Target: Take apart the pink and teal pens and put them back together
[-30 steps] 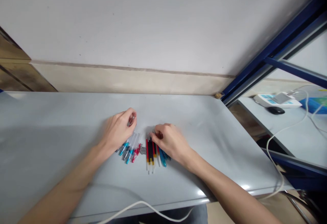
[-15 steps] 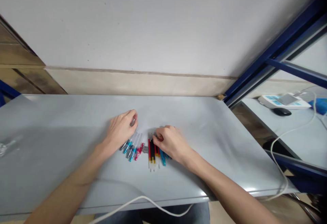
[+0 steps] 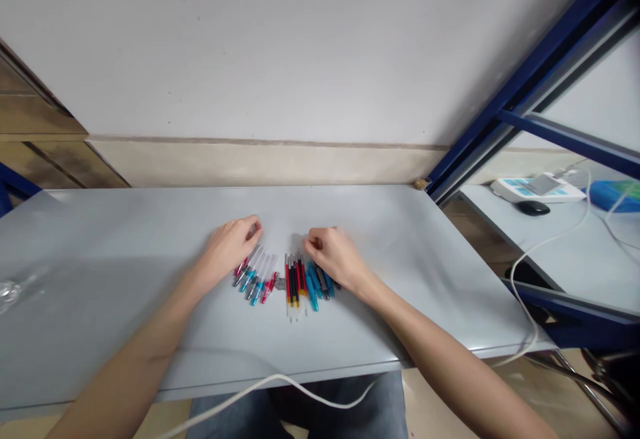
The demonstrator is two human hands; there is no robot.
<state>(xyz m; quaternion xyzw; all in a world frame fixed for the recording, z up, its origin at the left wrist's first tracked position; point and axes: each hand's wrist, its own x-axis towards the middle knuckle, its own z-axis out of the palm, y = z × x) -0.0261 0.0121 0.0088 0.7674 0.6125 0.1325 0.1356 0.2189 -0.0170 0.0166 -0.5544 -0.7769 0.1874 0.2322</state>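
On the grey table (image 3: 125, 252) lie two small groups of pen parts. My left hand (image 3: 229, 247) rests over the top of a fan of clear pen barrels (image 3: 254, 277) with blue and red grips, its fingers curled on one of them. My right hand (image 3: 333, 255) is pinched at the upper end of a row of red, black and yellow refills (image 3: 295, 280), with blue caps (image 3: 315, 284) lying under its palm. What the right fingertips pinch is too small to make out.
A white cable (image 3: 280, 385) loops over the table's near edge. A clear object (image 3: 10, 289) lies at the far left. A blue metal frame (image 3: 525, 85) stands at right, with a second table (image 3: 575, 232) holding a white device (image 3: 537, 187), a black mouse (image 3: 533, 207) and cables.
The camera view shifted. My right hand moved up and right, uncovering the blue caps below it. My left hand stayed over the barrels.
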